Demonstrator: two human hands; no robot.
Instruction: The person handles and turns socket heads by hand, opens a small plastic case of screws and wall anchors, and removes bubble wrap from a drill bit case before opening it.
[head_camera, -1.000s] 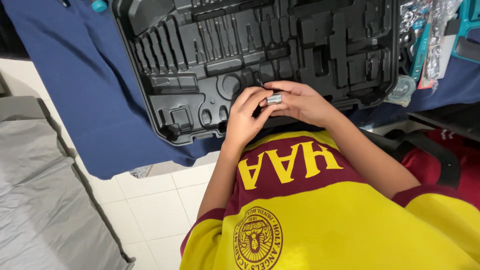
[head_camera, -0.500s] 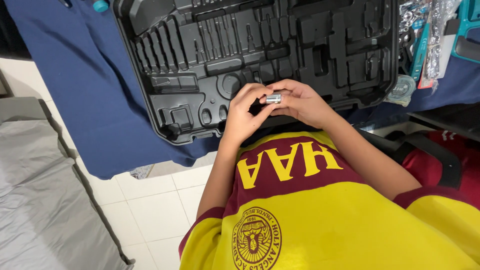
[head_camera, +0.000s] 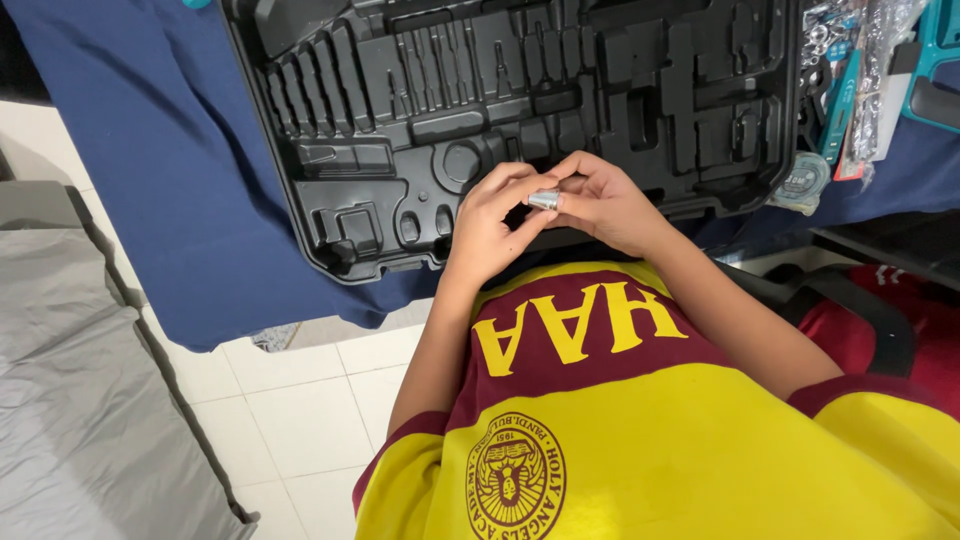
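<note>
Both hands, left hand (head_camera: 490, 225) and right hand (head_camera: 605, 205), stay pinched on the small silver socket (head_camera: 544, 200), barely shifted, just below the black tool case (head_camera: 420, 120).

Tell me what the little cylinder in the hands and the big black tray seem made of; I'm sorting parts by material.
The small cylinder, pinched between the left hand and right hand, looks like bright polished metal, given its silvery glints. The black tray looks like moulded matte plastic, with shaped recesses and soft sheen. It lies on a blue cloth, apparently woven fabric.
</note>
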